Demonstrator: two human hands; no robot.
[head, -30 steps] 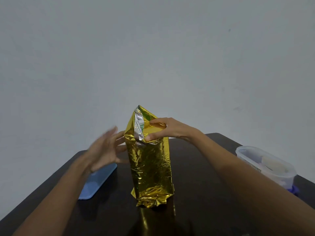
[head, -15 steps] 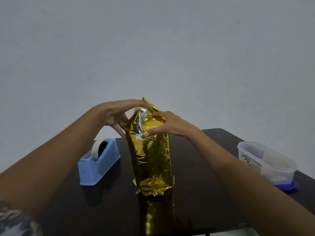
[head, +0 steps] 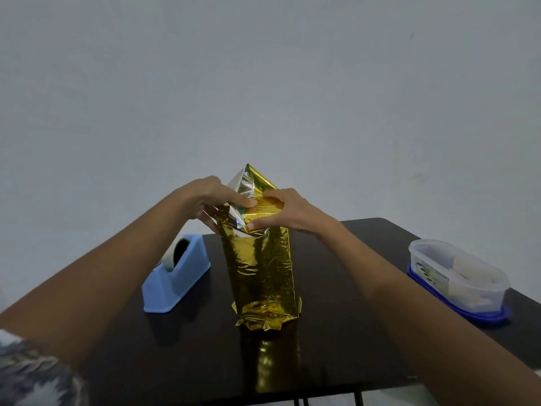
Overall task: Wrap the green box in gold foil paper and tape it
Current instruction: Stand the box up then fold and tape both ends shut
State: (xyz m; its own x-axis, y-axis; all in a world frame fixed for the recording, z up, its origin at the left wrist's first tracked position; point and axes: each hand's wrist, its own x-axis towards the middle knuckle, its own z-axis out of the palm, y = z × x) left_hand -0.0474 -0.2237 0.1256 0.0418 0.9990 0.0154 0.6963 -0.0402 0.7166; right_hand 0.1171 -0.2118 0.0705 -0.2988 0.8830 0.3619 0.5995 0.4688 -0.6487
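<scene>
A tall box wrapped in gold foil paper [head: 262, 268] stands upright in the middle of the dark table [head: 336, 332]. A small patch of the green box [head: 241, 211] shows at the open top, under a loose flap with a silver inner side. My left hand [head: 212, 200] reaches in from the left, its fingers pressing the foil flap at the top. My right hand [head: 285, 210] pinches the folded gold flap at the top right between thumb and fingers.
A blue tape dispenser [head: 178, 273] with a roll of tape stands left of the box. At the right edge a clear plastic container [head: 456, 276] sits on a blue lid. A pale wall rises behind the table.
My left hand rose from beside the box to its top and now presses the foil flap. The right hand stayed on the top fold. The view shifted, and the tape dispenser came into sight.
</scene>
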